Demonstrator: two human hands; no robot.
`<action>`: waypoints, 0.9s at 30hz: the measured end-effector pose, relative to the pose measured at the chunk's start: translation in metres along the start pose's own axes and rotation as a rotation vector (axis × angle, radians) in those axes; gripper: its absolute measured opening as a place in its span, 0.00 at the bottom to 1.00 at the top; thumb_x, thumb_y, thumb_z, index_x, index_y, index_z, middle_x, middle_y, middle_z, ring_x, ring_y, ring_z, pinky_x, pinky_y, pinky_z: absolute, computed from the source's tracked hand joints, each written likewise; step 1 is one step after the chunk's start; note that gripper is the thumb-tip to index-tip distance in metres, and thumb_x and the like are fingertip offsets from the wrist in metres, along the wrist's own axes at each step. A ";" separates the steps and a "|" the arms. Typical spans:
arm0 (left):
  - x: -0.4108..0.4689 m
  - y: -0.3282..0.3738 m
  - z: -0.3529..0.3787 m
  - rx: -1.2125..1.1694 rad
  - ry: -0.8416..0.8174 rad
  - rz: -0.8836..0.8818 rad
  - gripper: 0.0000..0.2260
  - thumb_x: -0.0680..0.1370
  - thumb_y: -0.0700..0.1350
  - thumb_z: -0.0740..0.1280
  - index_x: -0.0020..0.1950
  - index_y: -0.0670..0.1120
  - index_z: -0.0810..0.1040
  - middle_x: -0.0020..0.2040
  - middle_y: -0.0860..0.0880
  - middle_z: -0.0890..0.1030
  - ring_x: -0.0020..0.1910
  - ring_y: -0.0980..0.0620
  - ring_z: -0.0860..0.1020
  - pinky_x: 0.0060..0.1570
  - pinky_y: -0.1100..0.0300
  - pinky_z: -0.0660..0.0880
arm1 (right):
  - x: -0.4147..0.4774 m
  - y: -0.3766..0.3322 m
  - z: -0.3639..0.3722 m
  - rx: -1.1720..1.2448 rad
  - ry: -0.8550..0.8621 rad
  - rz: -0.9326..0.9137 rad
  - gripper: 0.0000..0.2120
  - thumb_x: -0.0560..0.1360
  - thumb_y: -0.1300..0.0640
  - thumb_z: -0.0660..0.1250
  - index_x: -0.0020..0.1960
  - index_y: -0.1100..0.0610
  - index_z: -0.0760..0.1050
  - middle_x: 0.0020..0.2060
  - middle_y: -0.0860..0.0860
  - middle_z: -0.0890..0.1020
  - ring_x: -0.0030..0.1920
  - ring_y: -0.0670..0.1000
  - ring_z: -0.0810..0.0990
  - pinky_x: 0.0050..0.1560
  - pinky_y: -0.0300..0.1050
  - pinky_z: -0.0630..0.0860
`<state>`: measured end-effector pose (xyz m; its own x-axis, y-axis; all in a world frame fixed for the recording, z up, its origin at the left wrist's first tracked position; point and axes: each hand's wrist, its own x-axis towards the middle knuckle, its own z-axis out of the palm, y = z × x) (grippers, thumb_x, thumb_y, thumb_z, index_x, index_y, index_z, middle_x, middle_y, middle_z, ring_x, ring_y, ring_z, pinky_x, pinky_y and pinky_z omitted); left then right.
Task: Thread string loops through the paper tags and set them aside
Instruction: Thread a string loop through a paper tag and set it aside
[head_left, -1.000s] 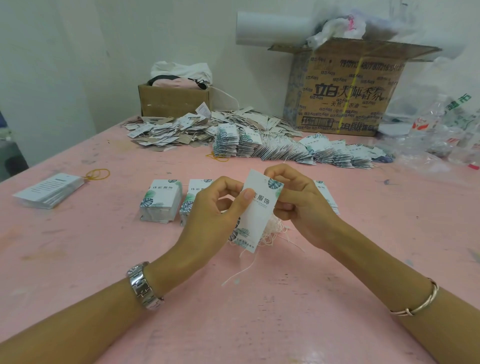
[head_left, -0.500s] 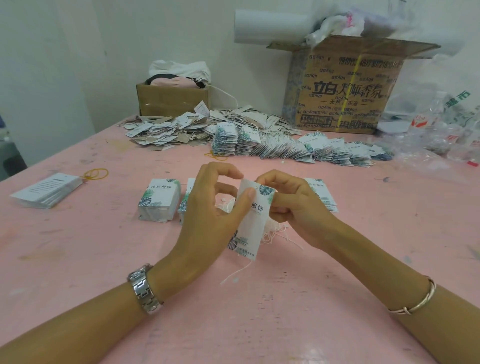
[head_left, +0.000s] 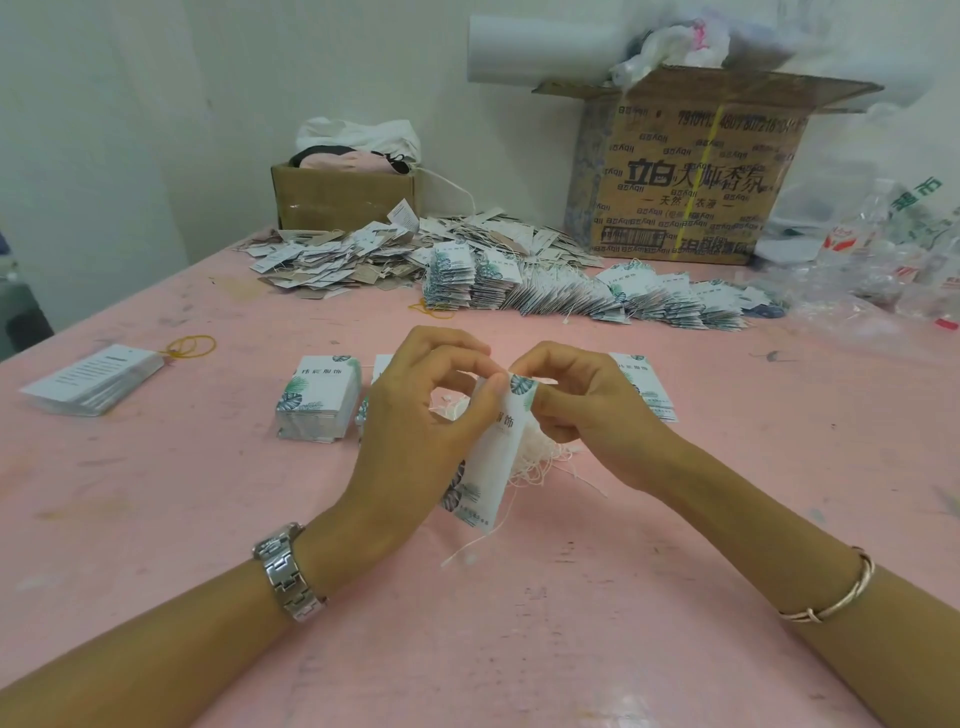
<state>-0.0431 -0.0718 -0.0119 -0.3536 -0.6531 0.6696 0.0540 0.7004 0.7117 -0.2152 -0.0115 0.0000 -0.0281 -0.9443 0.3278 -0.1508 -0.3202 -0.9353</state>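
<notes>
1. Pink table (head_left: 156, 519) carries everything. Two forearms reach in over its front edge, the left wearing a metal watch (head_left: 288, 571), the right a thin bangle (head_left: 831, 597).
2. Over the table's middle, the left hand (head_left: 415, 431) pinches a white tag (head_left: 493, 457) with a green leaf print, thumb against its upper part. The tag hangs tilted, its lower end toward the front edge.
3. The right hand (head_left: 587, 410), fingers curled, pinches the tag's top corner. Whether any string sits between its fingertips cannot be told.
4. A tangle of white string (head_left: 535, 457) lies on the table under the tag and the right hand, with one strand trailing toward the front edge.
5. Just behind the hands sit tag stacks (head_left: 319, 397), one left of the left hand and others partly hidden by the hands.
6. Near the left edge lie flat printed cards (head_left: 93, 379), with a yellow rubber band (head_left: 192, 345) beside them.
7. Toward the far edge runs a row of bundled tags (head_left: 649, 301), with a loose heap (head_left: 337, 254) to its left. Behind these stand a small box (head_left: 343, 195) and a large box (head_left: 691, 171), and clear bags (head_left: 883, 249) fill the far right corner.
</notes>
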 end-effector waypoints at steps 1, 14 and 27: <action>0.000 -0.001 0.000 -0.005 -0.003 -0.019 0.00 0.77 0.45 0.71 0.46 0.50 0.82 0.53 0.56 0.76 0.46 0.56 0.80 0.35 0.62 0.78 | 0.001 0.000 -0.002 -0.049 -0.019 -0.002 0.02 0.75 0.59 0.67 0.45 0.56 0.78 0.30 0.47 0.74 0.24 0.42 0.62 0.26 0.33 0.61; 0.003 -0.009 -0.004 0.078 -0.028 -0.186 0.02 0.72 0.49 0.70 0.39 0.54 0.81 0.50 0.59 0.78 0.47 0.65 0.76 0.48 0.63 0.74 | 0.004 -0.004 -0.050 -0.264 0.037 0.034 0.05 0.72 0.53 0.72 0.39 0.52 0.82 0.28 0.48 0.72 0.31 0.46 0.65 0.33 0.35 0.62; 0.004 -0.013 -0.007 0.069 0.029 -0.218 0.07 0.66 0.54 0.71 0.36 0.52 0.80 0.42 0.63 0.81 0.45 0.58 0.75 0.46 0.73 0.66 | 0.008 0.019 -0.087 -0.213 0.233 0.103 0.15 0.67 0.46 0.75 0.45 0.57 0.86 0.26 0.48 0.70 0.28 0.48 0.64 0.31 0.40 0.63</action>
<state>-0.0385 -0.0861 -0.0172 -0.3233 -0.7984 0.5080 -0.0849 0.5591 0.8247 -0.3039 -0.0186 -0.0035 -0.2755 -0.9203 0.2778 -0.3381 -0.1778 -0.9242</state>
